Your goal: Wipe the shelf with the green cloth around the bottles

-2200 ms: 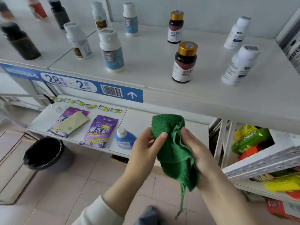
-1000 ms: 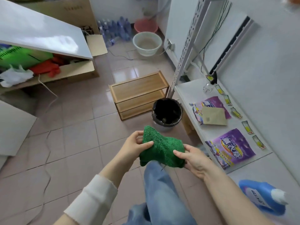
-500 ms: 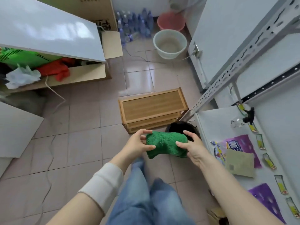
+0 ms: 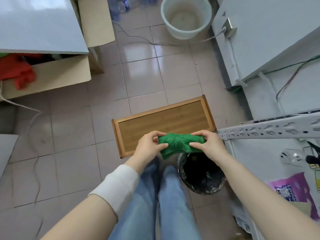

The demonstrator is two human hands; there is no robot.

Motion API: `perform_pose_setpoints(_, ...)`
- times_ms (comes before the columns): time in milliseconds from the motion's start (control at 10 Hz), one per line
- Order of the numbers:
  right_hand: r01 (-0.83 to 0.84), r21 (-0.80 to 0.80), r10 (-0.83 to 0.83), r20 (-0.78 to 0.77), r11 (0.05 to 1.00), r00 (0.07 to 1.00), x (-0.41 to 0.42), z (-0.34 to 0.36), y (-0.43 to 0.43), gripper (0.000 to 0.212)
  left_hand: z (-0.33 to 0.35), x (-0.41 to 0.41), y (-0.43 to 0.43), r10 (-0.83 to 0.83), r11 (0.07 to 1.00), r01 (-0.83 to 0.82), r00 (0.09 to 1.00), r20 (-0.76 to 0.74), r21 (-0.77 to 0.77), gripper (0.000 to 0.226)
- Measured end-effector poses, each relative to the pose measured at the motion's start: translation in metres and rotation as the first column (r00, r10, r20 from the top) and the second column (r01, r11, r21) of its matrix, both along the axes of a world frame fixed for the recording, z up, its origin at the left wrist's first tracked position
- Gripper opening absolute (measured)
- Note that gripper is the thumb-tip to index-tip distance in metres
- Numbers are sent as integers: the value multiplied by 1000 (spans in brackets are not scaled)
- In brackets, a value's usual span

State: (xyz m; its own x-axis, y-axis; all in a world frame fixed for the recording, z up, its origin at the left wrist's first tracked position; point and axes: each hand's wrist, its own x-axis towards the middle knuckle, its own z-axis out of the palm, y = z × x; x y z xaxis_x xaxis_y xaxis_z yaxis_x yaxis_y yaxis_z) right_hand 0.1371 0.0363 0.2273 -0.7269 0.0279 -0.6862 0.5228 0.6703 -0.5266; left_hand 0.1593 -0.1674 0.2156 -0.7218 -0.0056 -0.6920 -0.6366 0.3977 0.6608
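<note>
I see the fuzzy green terry cloth point(image 4: 180, 144) bunched into a thick, soft roll and held in the air between both hands, above the front edge of a low rectangular wooden rack point(image 4: 164, 118) and the rim of a round black bin point(image 4: 200, 175). My left hand point(image 4: 149, 148) pinches the cloth's left end, its fingers point(image 4: 155, 134) curled over the top and the thumb pressed in below. My right hand point(image 4: 207, 144) pinches the right end the same way. A ribbed white sleeve cuff point(image 4: 117, 186) sits on the left forearm, and blue denim legs point(image 4: 166, 196) show below. The floor is glossy pale tile point(image 4: 69, 135). A perforated grey metal upright point(image 4: 268, 129) juts in from the right, over a smooth white shelf point(image 4: 259, 156) bearing a shiny purple packet point(image 4: 290, 191). A round pale plastic bucket point(image 4: 186, 16) stands at the far end.
</note>
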Motion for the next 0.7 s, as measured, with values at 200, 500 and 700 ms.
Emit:
perform_pose_setpoints(200,-173,130,168,53,976,984,-84,-143,27,39,-139,-72,21,-12,1000,14,996,88,-21,16)
perform_pose_setpoints(500,-213,308,227,-10,927,974,-121,-238,31,40,-239,-100,44,-34,985,47,996,83,-164,31)
perform_pose_setpoints(700,-52,292,96,-139,955,986,-123,-242,30,52,-237,-109,32,31,982,-13,995,94,-187,23)
